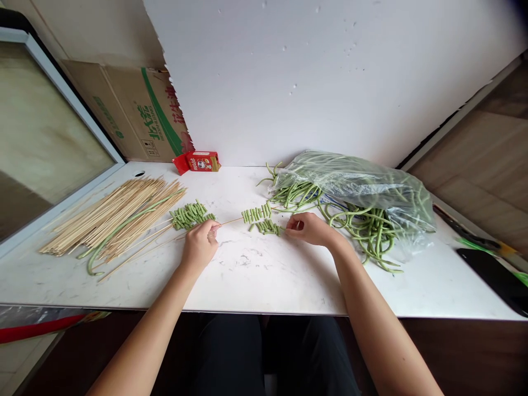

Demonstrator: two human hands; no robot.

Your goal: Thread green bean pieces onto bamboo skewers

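Note:
My left hand point(201, 242) is closed in a pinch around a bamboo skewer point(231, 222), which points right and carries a row of short cut long-bean pieces point(256, 213). Just below that row, loose bean pieces point(269, 226) lie on the white table. At their right end my right hand point(308, 227) is closed, its thumb and fingertips pinching at a bean piece that is mostly covered. Beyond my left hand sits a pile of bean pieces on skewers point(190, 214). Their bare skewer ends stick out to the left.
Many bare skewers point(111, 217) lie at the left, with a whole long bean point(124, 231) across them. A red box point(204, 161) stands at the back. A clear plastic bag point(358, 179) of long beans point(373, 231) spills out at the right. A black phone point(490, 278) lies far right.

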